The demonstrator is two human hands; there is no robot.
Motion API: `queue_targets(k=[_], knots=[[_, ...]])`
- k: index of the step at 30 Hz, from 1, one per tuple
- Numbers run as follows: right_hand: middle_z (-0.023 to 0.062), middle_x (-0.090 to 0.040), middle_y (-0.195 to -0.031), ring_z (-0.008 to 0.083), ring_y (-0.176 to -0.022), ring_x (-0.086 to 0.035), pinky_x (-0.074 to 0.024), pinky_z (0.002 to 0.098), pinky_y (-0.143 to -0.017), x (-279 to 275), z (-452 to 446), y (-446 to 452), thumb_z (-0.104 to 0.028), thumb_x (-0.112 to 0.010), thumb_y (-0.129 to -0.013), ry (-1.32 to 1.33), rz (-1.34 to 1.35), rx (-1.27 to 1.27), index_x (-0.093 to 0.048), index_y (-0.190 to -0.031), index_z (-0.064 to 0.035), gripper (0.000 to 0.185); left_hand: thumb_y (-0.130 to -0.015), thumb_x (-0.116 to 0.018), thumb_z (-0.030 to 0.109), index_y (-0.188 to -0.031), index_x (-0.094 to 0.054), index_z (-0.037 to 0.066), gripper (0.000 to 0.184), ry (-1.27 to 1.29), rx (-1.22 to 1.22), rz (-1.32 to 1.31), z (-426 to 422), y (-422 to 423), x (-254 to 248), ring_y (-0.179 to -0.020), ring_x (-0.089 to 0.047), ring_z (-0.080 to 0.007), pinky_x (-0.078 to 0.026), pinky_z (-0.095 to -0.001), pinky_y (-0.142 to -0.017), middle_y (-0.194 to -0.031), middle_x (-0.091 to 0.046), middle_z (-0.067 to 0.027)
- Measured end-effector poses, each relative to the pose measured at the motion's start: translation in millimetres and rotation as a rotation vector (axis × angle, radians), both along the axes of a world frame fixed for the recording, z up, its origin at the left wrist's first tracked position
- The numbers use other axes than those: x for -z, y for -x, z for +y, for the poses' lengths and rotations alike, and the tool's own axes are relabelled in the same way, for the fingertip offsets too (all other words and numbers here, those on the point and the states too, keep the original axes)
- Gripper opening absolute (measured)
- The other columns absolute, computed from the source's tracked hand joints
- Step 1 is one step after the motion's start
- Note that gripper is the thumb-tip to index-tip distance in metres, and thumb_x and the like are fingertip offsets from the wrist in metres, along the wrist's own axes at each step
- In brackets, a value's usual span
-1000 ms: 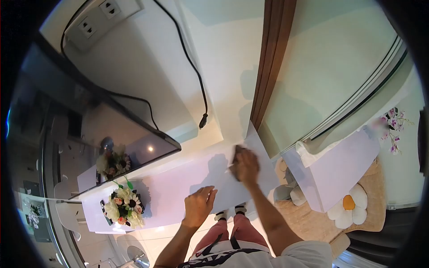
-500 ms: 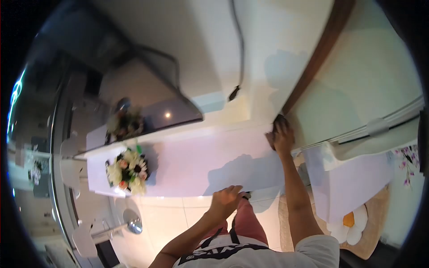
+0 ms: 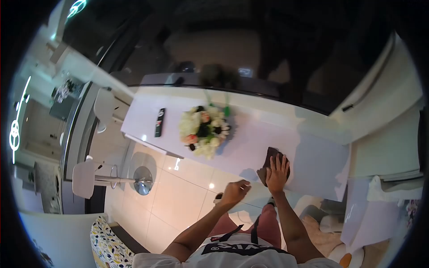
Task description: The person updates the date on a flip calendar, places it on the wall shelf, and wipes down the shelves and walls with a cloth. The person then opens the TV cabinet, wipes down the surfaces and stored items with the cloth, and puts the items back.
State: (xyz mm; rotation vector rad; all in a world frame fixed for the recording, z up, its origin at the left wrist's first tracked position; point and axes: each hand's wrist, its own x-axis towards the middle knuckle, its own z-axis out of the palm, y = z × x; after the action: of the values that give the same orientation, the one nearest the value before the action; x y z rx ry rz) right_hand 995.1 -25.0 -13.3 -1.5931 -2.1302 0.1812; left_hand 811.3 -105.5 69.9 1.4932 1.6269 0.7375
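Fingers [image 3: 278, 162] slightly spread, the right hand [image 3: 276, 177] lay flat on the dark cloth [image 3: 271, 154], near the front edge of the table [image 3: 257, 136]; the left hand [image 3: 236, 192] hung nearby, fingers partly curled, whether closed I could not tell; leftward on the table sat the flowers [image 3: 204, 131], then the remote [image 3: 159, 123]; the TV [image 3: 232, 49] stood behind

Matt dark cloth [image 3: 270, 156], smooth shelf [image 3: 250, 136], glossy screen [image 3: 214, 44], shiny tiles [image 3: 172, 196], polished metal stool base [image 3: 143, 179].
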Motion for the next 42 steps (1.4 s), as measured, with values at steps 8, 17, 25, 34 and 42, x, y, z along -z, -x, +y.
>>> queue_targets(k=[8, 17, 25, 34, 42], knots=[[0.0161, -0.046, -0.128, 0.0378, -0.129, -0.031, -0.0211, 0.0553, -0.107, 5.8, -45.5, 149.8, -0.015, -0.051, -0.084, -0.038, 0.071, -0.178, -0.051, -0.126, -0.0087, 0.042, -0.079, -0.064, 0.009, -0.095, -0.055, 0.002, 0.02, -0.392, -0.694, 0.346, 43.5, 356.9, 65.9, -0.076, -0.056, -0.0299, -0.046, -0.0391, -0.067, -0.082, -0.058, -0.0139], [0.0123, -0.05, -0.123, 0.0318, -0.118, -0.043, -0.0325, 0.0437, -0.102, 0.6, -46.2, 382.7, -0.007, -0.055, -0.082, 0.016, 0.302, -0.596, -0.053, -0.123, -0.0079, 0.041, -0.071, -0.075, 0.031, -0.13, -0.033, -0.011, 0.084, -0.361, -0.606, 0.688, 138.7, 500.8, 104.0, -0.111, -0.04, -0.0441, -0.039, -0.0483, -0.091, -0.119, -0.042, -0.0295], [0.0134, -0.045, -0.13, 0.0299, -0.128, -0.034, -0.0261, 0.044, -0.107, 7.7, 17.2, 474.5, -0.026, -0.059, -0.083, -0.062, 0.122, -0.432, -0.05, -0.125, -0.0067, 0.047, -0.07, -0.072, 0.025, -0.123, -0.042, -0.01, 0.071, -0.444, -0.461, 0.4, 144.2, 495.8, 114.8, -0.095, -0.045, -0.0393, -0.04, -0.0458, -0.085, -0.104, -0.046, -0.0251], [0.0088, -0.054, -0.123, 0.0257, -0.123, -0.043, -0.0283, 0.0422, -0.108, 23.2, -59.5, 243.9, -0.01, -0.055, -0.078, 0.015, -0.093, -0.377, -0.059, -0.118, -0.0104, 0.04, -0.076, -0.067, 0.011, -0.12, -0.047, -0.006, 0.051, -0.32, -0.574, 0.179, 35.4, 447.9, 89.9, -0.09, -0.049, -0.0297, -0.042, -0.0364, -0.079, -0.097, -0.048, -0.0184], [0.0181, -0.051, -0.126, 0.0366, -0.12, -0.043, -0.0342, 0.0462, -0.101, 22.4, -14.2, 19.3, -0.007, -0.055, -0.083, -0.221, -0.086, 0.422, -0.057, -0.118, -0.0072, 0.036, -0.075, -0.066, -0.004, -0.129, -0.042, 0.001, 0.059, -0.347, -0.258, 0.026, -106.4, 261.8, 78.7, -0.086, -0.048, -0.0258, -0.043, -0.0352, -0.072, -0.096, -0.047, -0.0136]])
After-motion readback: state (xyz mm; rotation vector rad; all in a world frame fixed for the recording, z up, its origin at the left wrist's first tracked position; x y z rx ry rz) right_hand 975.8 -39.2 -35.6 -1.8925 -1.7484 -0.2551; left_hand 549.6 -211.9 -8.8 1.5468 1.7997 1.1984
